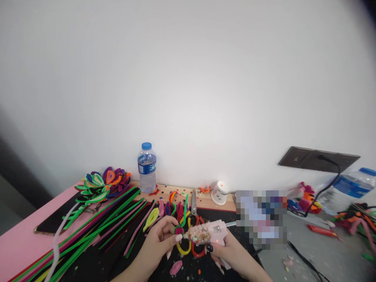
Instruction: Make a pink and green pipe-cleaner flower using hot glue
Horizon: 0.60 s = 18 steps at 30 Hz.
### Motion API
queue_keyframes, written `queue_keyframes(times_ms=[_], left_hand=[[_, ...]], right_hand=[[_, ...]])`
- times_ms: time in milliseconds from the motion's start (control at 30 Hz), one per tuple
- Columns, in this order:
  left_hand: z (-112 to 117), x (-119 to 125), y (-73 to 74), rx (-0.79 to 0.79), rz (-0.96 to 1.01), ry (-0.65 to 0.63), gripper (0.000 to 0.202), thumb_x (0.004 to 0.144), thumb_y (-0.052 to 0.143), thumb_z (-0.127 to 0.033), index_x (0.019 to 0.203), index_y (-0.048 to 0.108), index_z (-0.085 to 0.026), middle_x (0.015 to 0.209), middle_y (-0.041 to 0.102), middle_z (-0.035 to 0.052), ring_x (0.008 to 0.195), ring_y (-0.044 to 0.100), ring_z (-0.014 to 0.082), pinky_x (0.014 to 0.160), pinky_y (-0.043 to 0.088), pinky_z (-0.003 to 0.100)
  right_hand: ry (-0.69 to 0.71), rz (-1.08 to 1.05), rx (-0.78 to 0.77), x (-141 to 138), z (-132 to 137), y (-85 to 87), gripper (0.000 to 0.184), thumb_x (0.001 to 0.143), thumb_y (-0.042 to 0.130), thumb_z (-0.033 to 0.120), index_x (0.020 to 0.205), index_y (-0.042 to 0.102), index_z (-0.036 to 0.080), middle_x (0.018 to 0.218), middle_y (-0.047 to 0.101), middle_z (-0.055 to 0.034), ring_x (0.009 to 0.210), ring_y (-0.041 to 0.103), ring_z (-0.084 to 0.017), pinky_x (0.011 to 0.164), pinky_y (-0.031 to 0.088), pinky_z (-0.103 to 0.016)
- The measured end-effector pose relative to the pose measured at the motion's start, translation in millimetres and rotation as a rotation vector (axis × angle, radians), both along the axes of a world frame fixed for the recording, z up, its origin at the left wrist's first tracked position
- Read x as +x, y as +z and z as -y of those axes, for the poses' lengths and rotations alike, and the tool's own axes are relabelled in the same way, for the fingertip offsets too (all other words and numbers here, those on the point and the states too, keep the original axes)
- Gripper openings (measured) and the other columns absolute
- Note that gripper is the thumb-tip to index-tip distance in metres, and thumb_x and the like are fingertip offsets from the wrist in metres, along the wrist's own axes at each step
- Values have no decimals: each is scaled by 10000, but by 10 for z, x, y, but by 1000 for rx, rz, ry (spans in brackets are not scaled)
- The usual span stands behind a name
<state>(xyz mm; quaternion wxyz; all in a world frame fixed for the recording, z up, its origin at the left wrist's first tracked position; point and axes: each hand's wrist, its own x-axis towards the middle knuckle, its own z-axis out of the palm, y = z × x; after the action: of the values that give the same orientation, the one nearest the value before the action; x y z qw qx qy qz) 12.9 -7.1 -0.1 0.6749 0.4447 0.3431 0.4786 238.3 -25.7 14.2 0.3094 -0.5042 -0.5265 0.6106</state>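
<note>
My left hand (164,239) pinches a small round pipe-cleaner piece (178,230), magenta with a green rim, from which a green stem (186,207) sticks up. My right hand (227,252) is wrapped round a pale pink hot glue gun (217,231), its nozzle end pointing left at the pinched piece. Whether the nozzle touches it, I cannot tell. Beneath both hands lie scissors (194,203) with yellow and red handles, partly covered by the glue gun. A pink pipe-cleaner petal (176,268) rests on the black mat in front of my left hand.
Long pipe cleaners (88,239) spread across the left side, near a looped pipe-cleaner bunch (102,182) and a dark phone (55,219). A water bottle (147,168) and a paper cup (219,193) stand by the wall. Black cables (305,258) and a red tube (322,231) lie right.
</note>
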Motion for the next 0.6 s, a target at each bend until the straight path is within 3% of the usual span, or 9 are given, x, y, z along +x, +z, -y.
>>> queue_keyframes(times_ms=[267, 400, 500, 600], left_hand=[[-14, -10, -46, 8, -19, 16, 339, 653, 761, -367, 841, 540, -192, 556, 477, -110, 330, 332, 5, 334, 233, 132], [-21, -10, -35, -4, -17, 37, 348, 650, 759, -384, 834, 536, -191, 564, 500, -102, 325, 322, 2, 336, 228, 138], [-19, -9, -15, -10, -19, 58, 344, 649, 760, -383, 830, 540, -192, 557, 481, -107, 322, 313, -2, 337, 219, 138], [-15, -11, -9, -8, -31, 65, 332, 654, 757, -377, 831, 547, -191, 570, 492, -100, 323, 317, -4, 338, 217, 139]], right_hand=[[-27, -19, 19, 17, -5, -15, 513, 620, 706, 539, 902, 539, 146, 387, 462, 106, 314, 299, -44, 329, 237, -166], [-66, 2, 111, 32, -30, 43, 436, 675, 696, 502, 904, 589, 147, 393, 478, 88, 341, 373, -76, 370, 331, -189], [-136, 129, 290, 61, -57, 98, 360, 742, 647, 425, 966, 632, 143, 605, 659, -12, 568, 592, -175, 538, 465, -250], [-153, 367, 480, 108, -77, 144, 270, 792, 566, 306, 1004, 655, 164, 910, 719, -78, 867, 645, -256, 749, 486, -314]])
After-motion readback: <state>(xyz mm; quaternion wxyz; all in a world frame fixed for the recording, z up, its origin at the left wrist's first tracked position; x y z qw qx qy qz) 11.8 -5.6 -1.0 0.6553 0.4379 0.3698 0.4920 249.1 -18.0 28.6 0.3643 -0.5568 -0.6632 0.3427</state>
